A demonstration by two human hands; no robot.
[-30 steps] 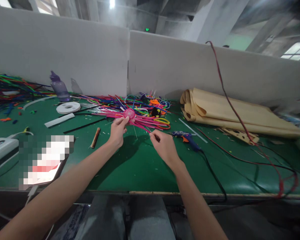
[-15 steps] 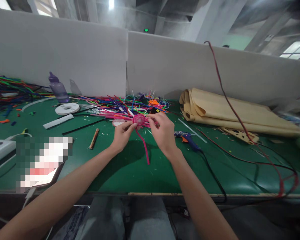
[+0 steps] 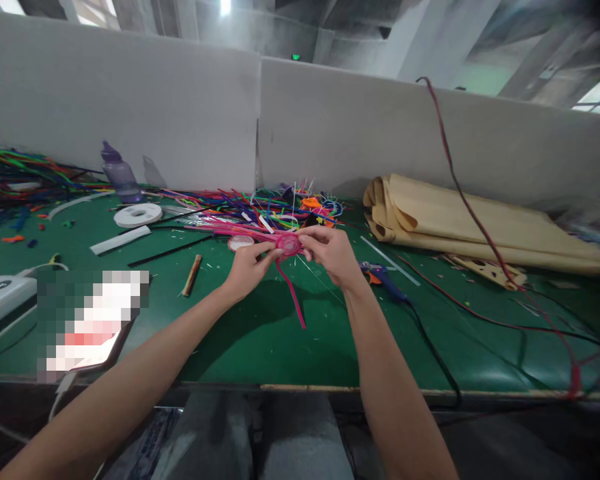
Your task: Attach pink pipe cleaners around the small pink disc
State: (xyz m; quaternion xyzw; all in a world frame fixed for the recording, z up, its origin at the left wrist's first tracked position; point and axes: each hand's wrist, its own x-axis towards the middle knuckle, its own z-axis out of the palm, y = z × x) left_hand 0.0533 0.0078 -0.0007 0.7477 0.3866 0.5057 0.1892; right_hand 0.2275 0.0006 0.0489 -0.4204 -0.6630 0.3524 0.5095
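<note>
apparently winding or shaping a pink disc (image 3: 289, 245), pinching its opposite edges with left hand (image 3: 247, 269) and right hand (image 3: 330, 257) over the green table (image 3: 260, 347), probably needing next a steady hold while guiding the pink strand (image 3: 293, 293) below around that rim.

The left forearm (image 3: 130, 387) slants up from the lower-left corner, the right forearm (image 3: 390, 373) from the bottom edge, right of centre. Near the frame's middle, the left hand (image 3: 247, 270) and right hand (image 3: 333, 257) face each other, both pinching.
</note>
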